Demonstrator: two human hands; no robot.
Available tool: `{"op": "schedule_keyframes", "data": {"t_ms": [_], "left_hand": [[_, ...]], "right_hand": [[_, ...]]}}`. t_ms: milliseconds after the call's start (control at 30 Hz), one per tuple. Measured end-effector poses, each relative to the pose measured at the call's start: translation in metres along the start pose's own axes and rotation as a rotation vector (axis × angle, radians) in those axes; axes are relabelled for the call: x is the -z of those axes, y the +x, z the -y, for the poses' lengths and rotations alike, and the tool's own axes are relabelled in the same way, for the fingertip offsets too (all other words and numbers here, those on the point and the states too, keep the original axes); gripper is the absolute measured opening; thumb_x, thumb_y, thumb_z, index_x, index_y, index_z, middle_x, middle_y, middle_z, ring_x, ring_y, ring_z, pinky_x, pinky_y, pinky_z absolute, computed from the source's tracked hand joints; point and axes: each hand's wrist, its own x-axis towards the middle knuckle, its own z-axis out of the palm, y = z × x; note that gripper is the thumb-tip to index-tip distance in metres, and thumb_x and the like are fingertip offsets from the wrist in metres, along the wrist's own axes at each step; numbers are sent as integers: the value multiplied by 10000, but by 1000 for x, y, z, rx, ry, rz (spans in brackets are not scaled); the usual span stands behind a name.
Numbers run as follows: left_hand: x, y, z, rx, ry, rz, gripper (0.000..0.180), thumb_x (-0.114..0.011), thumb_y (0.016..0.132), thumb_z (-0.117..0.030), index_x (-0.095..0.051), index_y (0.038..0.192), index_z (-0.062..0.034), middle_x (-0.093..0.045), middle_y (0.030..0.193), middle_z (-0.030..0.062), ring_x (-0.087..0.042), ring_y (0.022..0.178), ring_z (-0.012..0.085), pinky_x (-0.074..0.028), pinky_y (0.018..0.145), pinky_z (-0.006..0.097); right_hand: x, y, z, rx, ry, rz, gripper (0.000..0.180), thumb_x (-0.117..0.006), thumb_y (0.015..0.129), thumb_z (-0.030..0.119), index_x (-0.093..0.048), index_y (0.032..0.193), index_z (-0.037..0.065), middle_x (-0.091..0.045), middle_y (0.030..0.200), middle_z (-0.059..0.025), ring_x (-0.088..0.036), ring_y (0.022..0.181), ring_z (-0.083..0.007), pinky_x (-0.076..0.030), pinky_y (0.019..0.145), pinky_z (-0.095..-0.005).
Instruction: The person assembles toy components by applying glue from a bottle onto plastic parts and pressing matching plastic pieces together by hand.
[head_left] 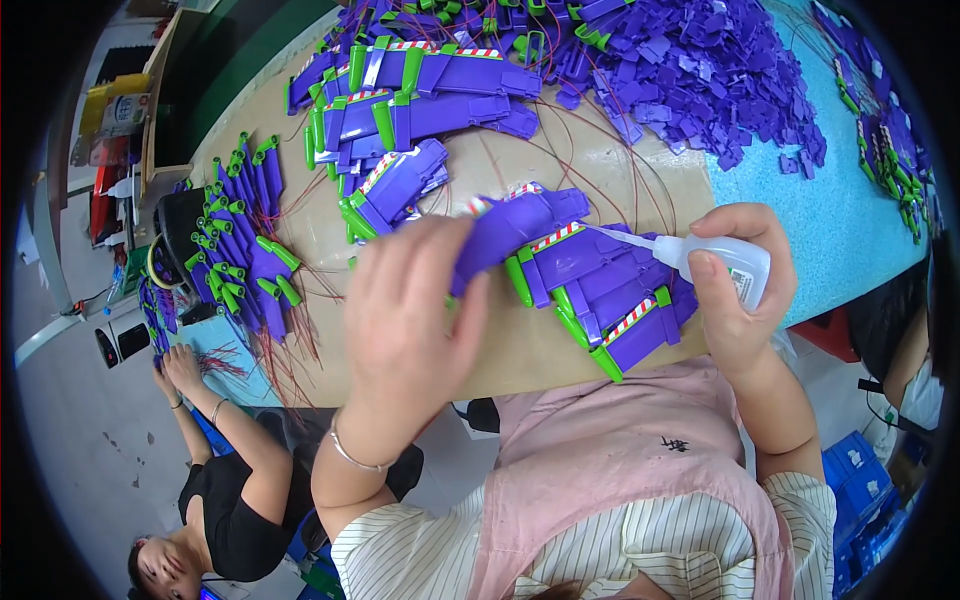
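Observation:
Pinched in my left hand is a purple plastic toy wing, slightly blurred, with a red-and-white striped edge. My fingers hide its near end. My right hand is wrapped around a white squeeze bottle with a long thin nozzle. The nozzle's tip points left, close to the striped edge of a fanned stack of purple wings with green ends. This stack lies on the table just in front of me, beneath and between my two hands.
More purple-and-green wings lie in overlapping rows at the back. A heap of loose purple pieces covers the back right. Purple parts with green tips and red wires lie left. A co-worker's hands are at the table's left end.

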Motion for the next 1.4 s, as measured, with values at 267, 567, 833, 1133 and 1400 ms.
{"op": "schedule_keyframes", "data": {"t_ms": [267, 567, 833, 1133, 1400], "left_hand": [[-10, -5, -15, -31, 36, 79, 467, -759, 700, -74, -653, 1154, -47, -615, 1090, 97, -581, 938, 269, -481, 805, 399], [-9, -5, -18, -30, 56, 87, 462, -754, 704, -85, -658, 1155, -55, -612, 1095, 91, -576, 939, 274, -475, 812, 403], [-12, -4, -18, -160, 222, -18, 415, -677, 699, -92, -695, 1114, -93, -631, 1095, 31, -552, 896, 209, -445, 749, 329], [-11, -3, -15, -177, 231, -13, 453, -688, 700, -115, -683, 1153, -95, -628, 1124, 45, -558, 914, 224, -454, 771, 346], [-21, 54, 25, -202, 58, -51, 260, -717, 794, -126, -640, 1033, -59, -607, 1165, 124, -564, 1078, 333, -443, 905, 437]], "right_hand": [[2, -3, 6, 33, -34, 84, 233, -771, 805, 8, -623, 985, -6, -671, 889, -67, -638, 766, -95, -492, 648, -217], [-2, -4, -2, 67, -75, 91, 263, -819, 768, 36, -653, 969, 3, -688, 873, -63, -658, 743, -111, -505, 648, -230], [-2, -1, 4, 52, -2, 38, 254, -812, 775, 25, -649, 968, -7, -687, 887, -77, -663, 758, -113, -507, 652, -227], [4, 1, 0, 130, -86, 65, 252, -793, 787, 10, -637, 984, -15, -676, 894, -80, -651, 763, -115, -500, 659, -228], [6, 1, -2, 106, -34, 17, 230, -745, 819, -6, -606, 1002, -23, -648, 912, -79, -608, 761, -95, -478, 663, -213]]}}
